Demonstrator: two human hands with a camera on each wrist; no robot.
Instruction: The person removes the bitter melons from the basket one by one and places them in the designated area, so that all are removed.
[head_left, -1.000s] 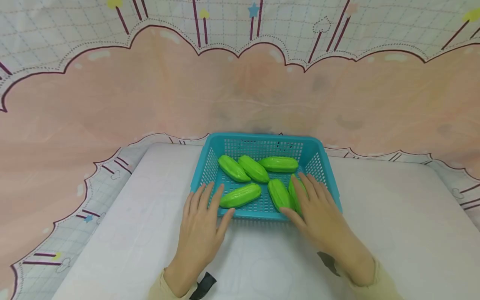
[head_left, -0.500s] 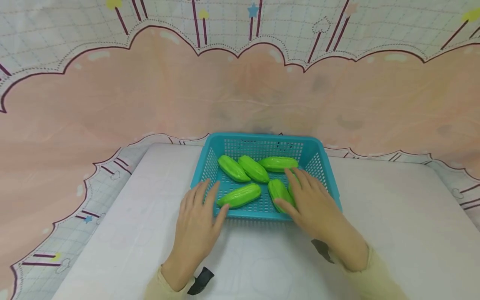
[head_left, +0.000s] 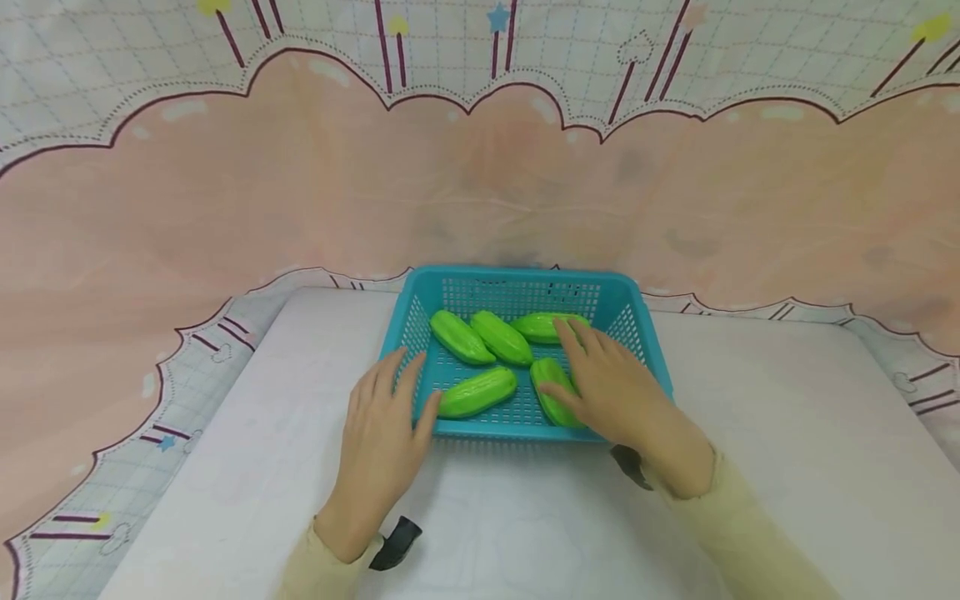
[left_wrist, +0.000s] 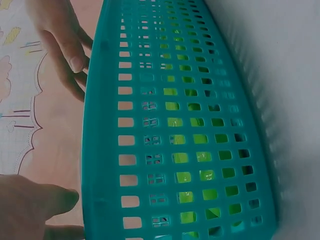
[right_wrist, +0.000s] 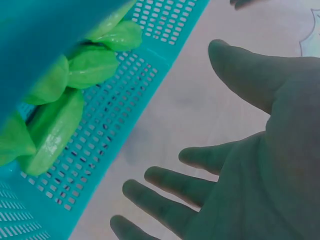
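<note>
Rear green vegetable (head_left: 538,327) partly behind right fingers (head_left: 574,348)

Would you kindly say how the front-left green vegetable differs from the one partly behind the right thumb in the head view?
The front-left vegetable slants up toward the right; the other vegetable slants down toward the right. The front-left vegetable shows almost whole, while the right hand hides part of the other vegetable. Both are bright green, elongated and inside the blue basket.
</note>
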